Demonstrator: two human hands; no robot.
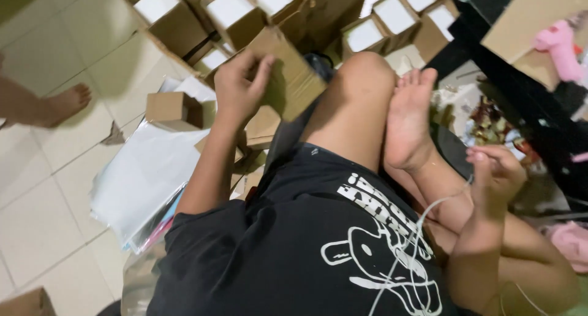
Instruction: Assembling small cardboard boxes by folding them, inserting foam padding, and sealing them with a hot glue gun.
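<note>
Tiled floor (43, 187) lay crowded w/ small cartons; left hand (240, 83) gripped a flat cardboard box (288, 71), right hand (496, 175) pinched shut on a white cord (416, 230) — prob. best to steady the box w/ both hands.

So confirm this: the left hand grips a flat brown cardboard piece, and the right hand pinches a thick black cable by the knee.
One detail is wrong. The head view shows the right hand pinching a thin white cord, not a thick black cable, and it sits beside the bare foot. The left hand does grip the brown cardboard piece.
</note>
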